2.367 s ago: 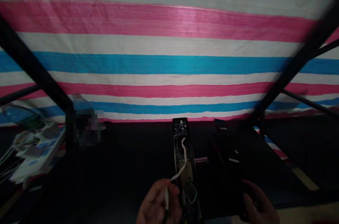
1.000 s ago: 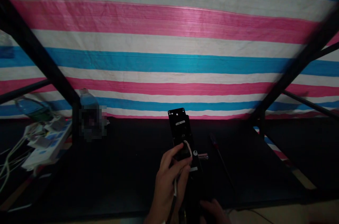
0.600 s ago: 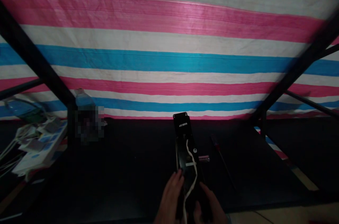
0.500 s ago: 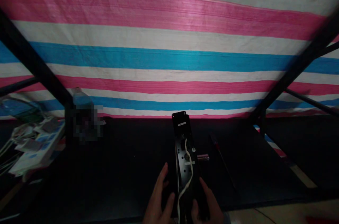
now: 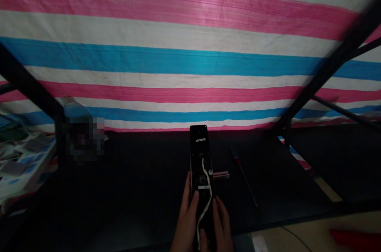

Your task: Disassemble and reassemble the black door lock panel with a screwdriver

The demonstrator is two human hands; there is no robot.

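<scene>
A long black panel (image 5: 199, 166), which looks like part of an electronic door lock, lies lengthwise in front of me with its far end by the striped sheet. A white cable (image 5: 207, 180) runs down its face, past a small white label and a round pale screw or button. My left hand (image 5: 187, 218) is closed along its left edge, fingers at the side and thumb on top. On the right edge, my right hand (image 5: 219, 224) grips it too, fingers along the side. The near end of the panel runs out of view between my hands.
A pinkish clear tube-like piece (image 5: 221, 174) lies right of the panel. Beyond it rests a screwdriver (image 5: 244, 176) with a red collar. A blurred-out object (image 5: 85, 139) stands at the back left, near a white power strip (image 5: 34, 160). Black frame bars (image 5: 321, 73) slant at both sides.
My hands have closed in on the panel from both sides. The panel now lies straighter, and the gap along its left edge no longer shows. The view has shifted to the right.
</scene>
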